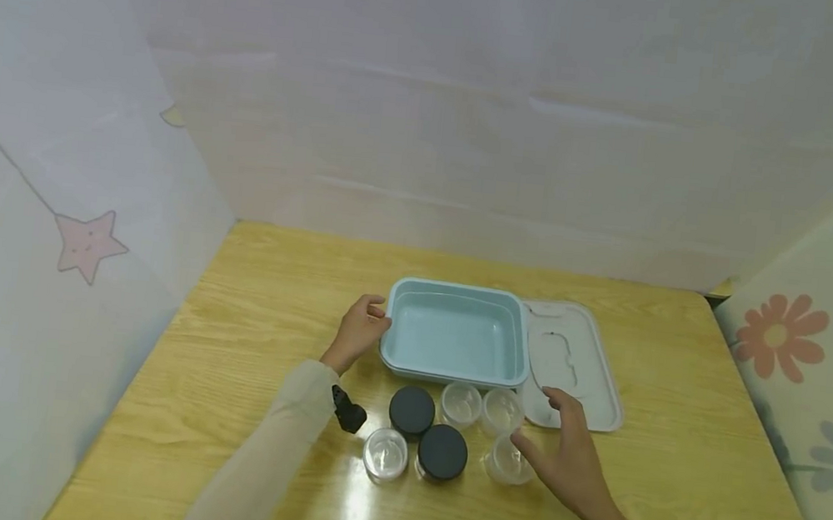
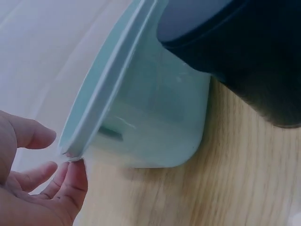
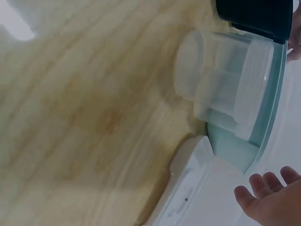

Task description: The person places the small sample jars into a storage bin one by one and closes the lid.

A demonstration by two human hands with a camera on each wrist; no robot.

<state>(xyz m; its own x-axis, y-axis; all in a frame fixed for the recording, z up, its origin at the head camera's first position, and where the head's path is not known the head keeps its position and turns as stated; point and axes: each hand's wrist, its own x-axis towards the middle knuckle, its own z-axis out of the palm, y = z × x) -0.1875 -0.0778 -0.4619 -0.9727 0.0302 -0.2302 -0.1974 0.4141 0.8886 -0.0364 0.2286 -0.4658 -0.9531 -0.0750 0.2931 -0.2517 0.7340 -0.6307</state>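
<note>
A light blue plastic bin (image 1: 447, 334) stands on the table. At its left end my left hand (image 1: 358, 334) touches the rim. In the left wrist view, fingertips (image 2: 77, 176) meet the rim's underside, while the thumb stays apart from it. My right hand (image 1: 572, 463) hovers with spread fingers, holding nothing, beside a clear jar (image 1: 506, 463) and over the near edge of a white lid (image 1: 588, 356). Two more clear jars (image 1: 460, 404) stand along the bin's front. Two black-topped jars (image 1: 412, 411) and another clear jar (image 1: 386, 455) sit to their left.
The wooden table (image 1: 270, 296) meets a pale wall covering (image 1: 455, 172) at the back. Patterned sheets also border the left and right sides. The white lid lies flat against the bin's right end.
</note>
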